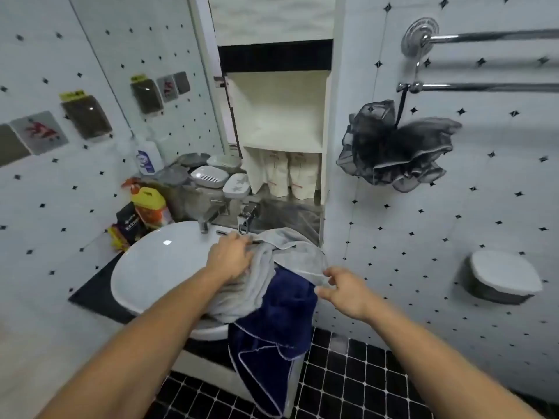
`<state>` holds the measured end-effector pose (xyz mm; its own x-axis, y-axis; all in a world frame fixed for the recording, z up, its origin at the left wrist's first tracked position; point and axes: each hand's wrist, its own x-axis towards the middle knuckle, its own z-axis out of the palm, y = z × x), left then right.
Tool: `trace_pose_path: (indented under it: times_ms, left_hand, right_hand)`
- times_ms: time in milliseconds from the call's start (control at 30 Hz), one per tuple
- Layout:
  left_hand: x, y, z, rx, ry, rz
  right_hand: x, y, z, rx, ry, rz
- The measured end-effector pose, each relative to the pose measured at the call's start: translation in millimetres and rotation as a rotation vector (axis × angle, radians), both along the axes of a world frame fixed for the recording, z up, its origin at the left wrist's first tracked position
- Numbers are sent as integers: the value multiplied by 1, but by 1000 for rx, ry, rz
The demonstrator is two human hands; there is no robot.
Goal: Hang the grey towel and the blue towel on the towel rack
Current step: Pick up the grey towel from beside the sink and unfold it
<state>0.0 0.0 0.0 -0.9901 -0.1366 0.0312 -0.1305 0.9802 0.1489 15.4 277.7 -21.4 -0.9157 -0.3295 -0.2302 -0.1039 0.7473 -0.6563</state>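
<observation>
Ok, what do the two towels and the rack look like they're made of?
Grey towel: soft plush fabric, possibly microfibre; matte, fuzzy, folding limply. Blue towel: similar plush fabric, with a pale stitched hem. Towel rack: metal bars, probably chrome-plated or polished steel, judging by the bright reflections.

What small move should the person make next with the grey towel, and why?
Probably lift the grey towel up off the blue towel. The left hand and the right hand both hold it, it lies on top of the blue one at the sink rim, and the towel rack, up on the right, has free bar beside the hanging bath sponge.
</observation>
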Motion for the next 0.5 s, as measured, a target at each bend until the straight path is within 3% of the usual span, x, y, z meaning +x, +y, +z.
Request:
trace_pose_path:
  times_ms: [233,367,433,500]
  left_hand:
    - [-125,-10,-45,-230,-141,-215]
    - [-155,-17,-66,-387,-216,-161]
    - [-163,-14,-66,-275,-220,-83]
    - [-171,-8,-53,74,-179,21]
  right_hand:
    - [-71,-15,-46,-14,-95,-79]
    - [-91,-4,-62,-17,-99,-105]
    - [-96,3,-66,-9,-111,-115]
    - [-100,9,-67,-17,-131,-131]
